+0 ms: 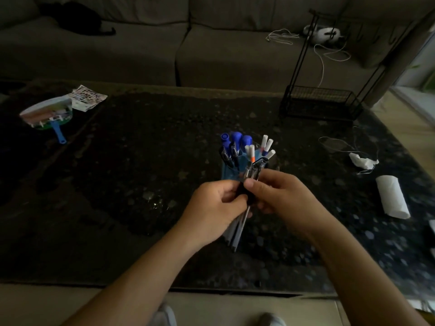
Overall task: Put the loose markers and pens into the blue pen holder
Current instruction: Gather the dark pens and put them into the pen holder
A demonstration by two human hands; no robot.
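Both my left hand (215,203) and right hand (280,192) grip a pen bundle (237,228) (tips toward me), which next needs upending into the blue pen holder (229,171) just beyond.

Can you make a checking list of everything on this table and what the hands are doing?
Surface: dark speckled stone table.
Job's things: blue pen holder upright, holding blue-capped markers and white-tipped pens; bundle of pens in hands.
Clutter: white paper roll, crumpled tissue, black wire rack, colourful fan.
Grippers: left hand and right hand grip the bundle.
Cables: thin wire on table.
Surroundings: grey sofa.
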